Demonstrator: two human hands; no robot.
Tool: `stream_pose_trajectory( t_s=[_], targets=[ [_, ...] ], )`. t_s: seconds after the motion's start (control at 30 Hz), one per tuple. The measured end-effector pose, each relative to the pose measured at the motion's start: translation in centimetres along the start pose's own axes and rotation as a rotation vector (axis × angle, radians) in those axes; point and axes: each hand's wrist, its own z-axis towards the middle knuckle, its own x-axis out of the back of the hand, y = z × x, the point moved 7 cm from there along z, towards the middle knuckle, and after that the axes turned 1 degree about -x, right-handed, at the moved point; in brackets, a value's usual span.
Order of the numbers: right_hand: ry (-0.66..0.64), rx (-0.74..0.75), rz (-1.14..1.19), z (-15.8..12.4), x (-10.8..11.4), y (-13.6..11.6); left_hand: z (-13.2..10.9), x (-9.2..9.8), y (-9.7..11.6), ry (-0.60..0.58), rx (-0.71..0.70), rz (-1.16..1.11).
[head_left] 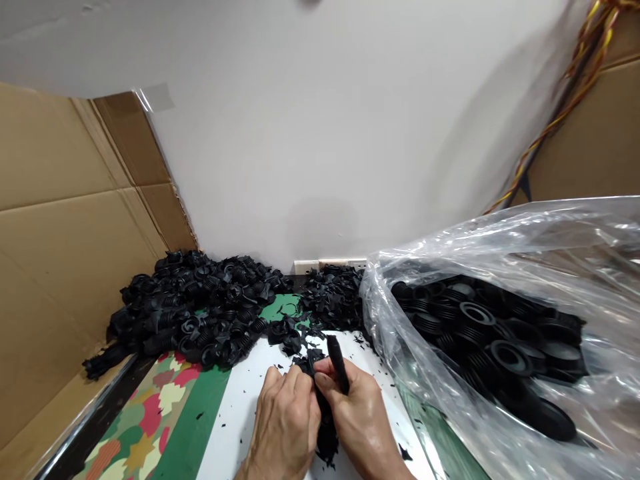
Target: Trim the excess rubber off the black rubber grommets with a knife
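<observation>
The black part (325,411) lies between your hands, held in the curled fingers of your left hand (286,415), while your right hand (356,407) grips a stick (337,361) just right of it, long axis pointing mostly away from you.

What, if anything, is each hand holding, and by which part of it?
The right hand grips a black stick-like item below its free upper end. The left hand is curled beside black material; whether it holds any is hidden.
</observation>
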Motion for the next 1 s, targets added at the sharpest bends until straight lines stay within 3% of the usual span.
stream_pose_trajectory(
  t_s=[0.17,0.43,0.57,0.73,1.0],
  targets=[
    [-0.004,-0.005,0.033,-0.2,-0.3,0.2,-0.2,0.6,-0.2,0.122,0.054,-0.023],
    [-0.041,-0.189,0.235,0.3,-0.3,1.6,-0.8,0.4,-2.2,0.136,0.254,-0.298],
    [-0.094,-0.213,0.303,0.5,-0.6,1.7,-0.8,0.3,-2.6,0.14,0.271,-0.386],
    [-0.12,-0.229,0.337,0.6,-0.5,2.2,-0.6,0.6,-2.5,0.118,0.227,-0.419],
    [-0.074,-0.165,0.3,0.7,0.0,1.3,-0.6,1.3,-0.9,0.15,0.028,-0.245]
  ],
)
